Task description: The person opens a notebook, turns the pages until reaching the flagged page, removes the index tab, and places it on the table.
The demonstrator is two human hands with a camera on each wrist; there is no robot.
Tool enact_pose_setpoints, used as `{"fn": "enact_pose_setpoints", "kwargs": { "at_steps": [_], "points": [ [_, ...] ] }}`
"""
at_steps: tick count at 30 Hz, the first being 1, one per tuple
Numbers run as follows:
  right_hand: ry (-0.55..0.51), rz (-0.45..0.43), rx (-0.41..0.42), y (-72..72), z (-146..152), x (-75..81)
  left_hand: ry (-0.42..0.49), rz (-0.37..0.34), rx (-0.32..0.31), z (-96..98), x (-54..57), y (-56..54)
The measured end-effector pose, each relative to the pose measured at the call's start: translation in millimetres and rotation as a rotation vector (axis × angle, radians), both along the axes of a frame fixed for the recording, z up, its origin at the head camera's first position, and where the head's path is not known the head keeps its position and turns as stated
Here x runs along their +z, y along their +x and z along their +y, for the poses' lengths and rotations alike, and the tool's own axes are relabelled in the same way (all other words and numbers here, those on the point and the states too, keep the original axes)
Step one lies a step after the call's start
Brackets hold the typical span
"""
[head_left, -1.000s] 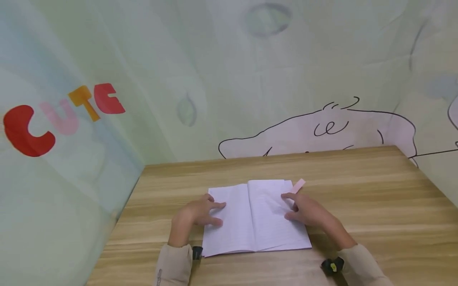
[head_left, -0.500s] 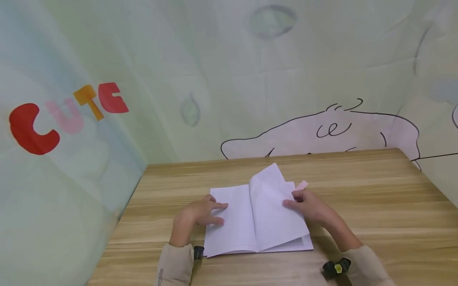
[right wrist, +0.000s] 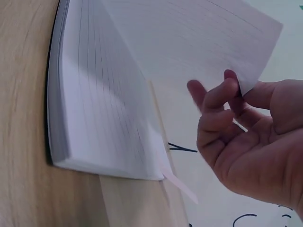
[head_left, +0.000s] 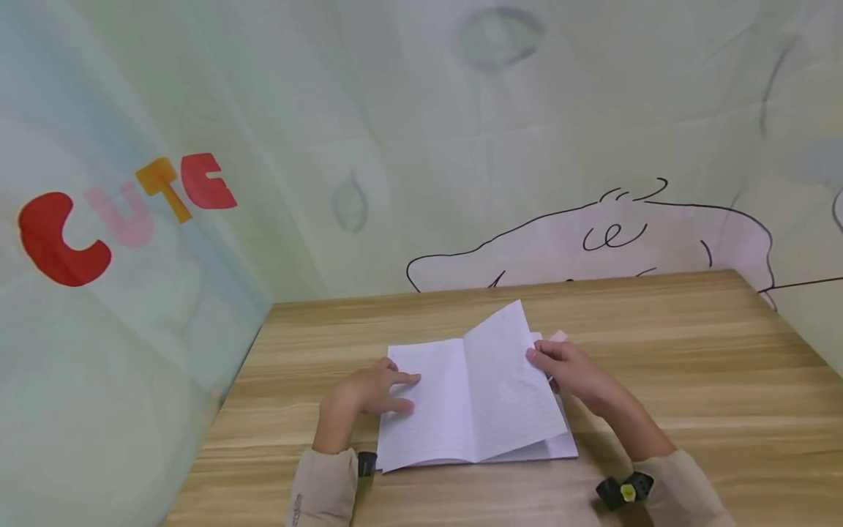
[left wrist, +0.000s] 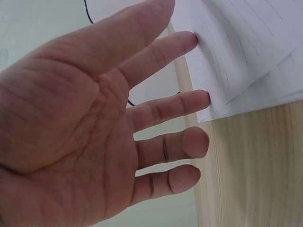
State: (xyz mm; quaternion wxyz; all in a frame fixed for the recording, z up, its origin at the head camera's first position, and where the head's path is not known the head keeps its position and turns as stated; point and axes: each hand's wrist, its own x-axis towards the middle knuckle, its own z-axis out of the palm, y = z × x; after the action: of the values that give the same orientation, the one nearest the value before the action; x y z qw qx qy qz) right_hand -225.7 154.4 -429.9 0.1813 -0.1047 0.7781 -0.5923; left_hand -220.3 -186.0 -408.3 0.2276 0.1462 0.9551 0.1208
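Observation:
An open notebook [head_left: 428, 432] with lined white pages lies on the wooden table. My left hand [head_left: 369, 388] rests on its left page, fingers spread and fairly straight; the left wrist view shows this hand [left wrist: 104, 113] with two fingertips at the paper. On the other side, my right hand [head_left: 573, 369] pinches the outer edge of a single page [head_left: 510, 388] between thumb and fingers. That page is lifted and tilted, as the right wrist view shows, with the page [right wrist: 189, 42] standing off the stack below. A pink ribbon bookmark [right wrist: 182, 187] sticks out from the notebook.
The wooden table [head_left: 691, 366] extends around the notebook on all sides. Behind and to the left hangs a printed curtain [head_left: 296, 146] with coloured letters and a cartoon drawing. Dark wrist straps [head_left: 622, 492] sit at both sleeves.
My right hand has gone from touching the right page to pinching its edge and raising it, the page's top corner swinging up. My left hand stays in place on the left page.

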Motion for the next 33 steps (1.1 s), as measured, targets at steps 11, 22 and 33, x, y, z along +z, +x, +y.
{"fn": "enact_pose_setpoints", "kwargs": {
  "at_steps": [11, 22, 33],
  "points": [
    [-0.227, -0.078, 0.104, 6.5, -16.5, -3.9, 0.009, 0.015, -0.013, 1.1, 2.3, 0.0],
    [-0.237, -0.081, 0.178, 15.7, -36.5, -18.0, 0.055, 0.053, -0.052, -1.5, 1.8, 0.0],
    [-0.222, -0.078, 0.169, 16.5, -45.6, -25.8, 0.226, 0.333, -0.136, 1.2, 5.6, -5.3]
  ]
}}
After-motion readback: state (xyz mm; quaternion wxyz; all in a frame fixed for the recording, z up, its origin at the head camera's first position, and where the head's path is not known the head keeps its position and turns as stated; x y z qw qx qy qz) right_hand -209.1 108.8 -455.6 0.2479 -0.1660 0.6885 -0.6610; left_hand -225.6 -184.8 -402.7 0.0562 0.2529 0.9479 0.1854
